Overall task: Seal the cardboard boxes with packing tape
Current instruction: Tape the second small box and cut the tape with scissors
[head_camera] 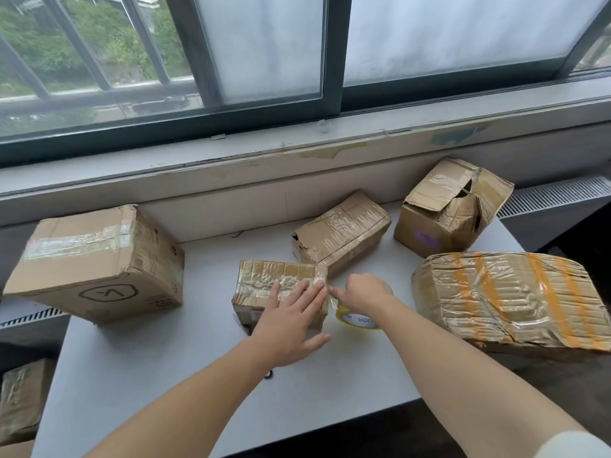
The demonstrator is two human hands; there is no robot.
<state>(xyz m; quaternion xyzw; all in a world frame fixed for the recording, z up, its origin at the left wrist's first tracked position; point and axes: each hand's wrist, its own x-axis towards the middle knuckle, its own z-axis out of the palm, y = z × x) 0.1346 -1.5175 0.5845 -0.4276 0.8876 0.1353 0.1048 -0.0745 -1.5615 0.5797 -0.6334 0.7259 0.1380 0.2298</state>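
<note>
A small cardboard box [264, 279], its top wrinkled with clear tape, sits at the middle of the grey table [165, 375]. My left hand [291, 322] lies flat on the box's right half, fingers straight, pressing the tape down. My right hand [362, 294] is just right of the box, fingers curled round a roll of packing tape [358, 320] with a yellowish rim and a white core. A short strip of clear tape runs from the roll to the box's right edge.
More boxes ring the work spot: a large one [99, 259] at the left, a taped one [344, 231] behind, an open crumpled one [453, 209] at the back right, a wide yellow-striped one [506, 295] at the right. Window sill [297, 160] behind.
</note>
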